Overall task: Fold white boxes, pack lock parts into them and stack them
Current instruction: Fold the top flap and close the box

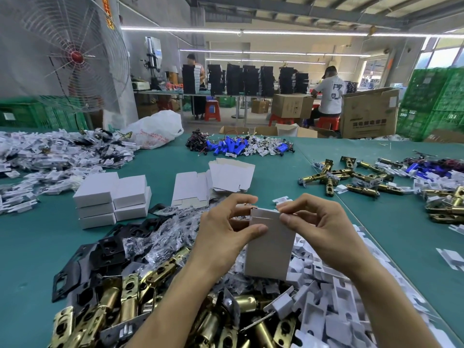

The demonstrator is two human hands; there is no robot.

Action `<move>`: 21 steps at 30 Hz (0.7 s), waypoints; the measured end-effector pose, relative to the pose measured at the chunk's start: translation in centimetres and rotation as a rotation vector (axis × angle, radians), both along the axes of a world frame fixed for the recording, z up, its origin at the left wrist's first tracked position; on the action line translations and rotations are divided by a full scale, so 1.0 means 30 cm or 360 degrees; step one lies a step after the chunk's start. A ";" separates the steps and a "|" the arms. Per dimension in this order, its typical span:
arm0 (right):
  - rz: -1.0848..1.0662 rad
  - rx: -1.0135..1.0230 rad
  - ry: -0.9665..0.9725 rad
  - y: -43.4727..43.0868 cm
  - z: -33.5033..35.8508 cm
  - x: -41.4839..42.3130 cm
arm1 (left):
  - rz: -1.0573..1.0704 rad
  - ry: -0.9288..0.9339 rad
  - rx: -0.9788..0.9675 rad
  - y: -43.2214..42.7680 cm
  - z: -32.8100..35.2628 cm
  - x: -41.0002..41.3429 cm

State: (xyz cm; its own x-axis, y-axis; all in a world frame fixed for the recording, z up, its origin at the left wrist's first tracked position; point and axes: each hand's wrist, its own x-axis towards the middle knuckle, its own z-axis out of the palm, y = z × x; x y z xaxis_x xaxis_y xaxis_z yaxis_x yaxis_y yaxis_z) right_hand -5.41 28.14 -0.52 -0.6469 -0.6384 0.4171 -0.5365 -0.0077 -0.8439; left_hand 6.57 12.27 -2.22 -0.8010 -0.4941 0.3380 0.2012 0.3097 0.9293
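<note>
Box contents hidden; the top flap is largely covered by fingers, and a reddish bit shows at the upper edge, too small to identify. Cannot tell whether the box's lower edge touches the parts heap below it. Clear bagged pieces (173, 229) left of the hands are too blurred to make out. Forearms cut off at the near edge.

White box (270, 247) is held upright at near centre, over the heap. Left hand (226, 229): thumb laid across the near face, fingers curled over the top from the far side, gripping the box. Right hand (319, 229): thumb and forefinger pinch the top right corner, other fingers curled behind.

Counts: one box in hand. Finished boxes (113, 199) are stacked left on the green table (30, 247) in two touching columns, three and two, so five faces show. Flat box blanks (213, 182) lie in two loose piles just beyond the hands; sheets not countable. Brass latch bolts (125, 297), black plates (100, 252) and white plastic inserts (326, 297) lie heaped near, too many to count. Blue batteries (233, 146) are piled far centre. Two people far back.
</note>
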 end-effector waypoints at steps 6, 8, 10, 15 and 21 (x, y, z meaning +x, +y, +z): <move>-0.0075 0.0157 0.0568 -0.028 0.020 0.050 | -0.0021 0.0005 0.0062 -0.008 -0.005 -0.003; -0.0064 0.0155 0.0709 -0.042 0.022 0.070 | -0.0042 0.0010 0.0080 -0.009 -0.005 -0.003; -0.0075 0.0143 0.0763 -0.046 0.018 0.078 | -0.0058 0.0015 0.0097 -0.009 -0.004 -0.002; -0.0134 0.0053 0.0733 -0.044 -0.001 0.070 | -0.0061 0.0013 0.0081 -0.008 0.001 0.002; -0.0048 -0.0135 0.0321 -0.041 -0.008 0.061 | -0.0035 0.0020 0.0053 -0.005 0.002 0.001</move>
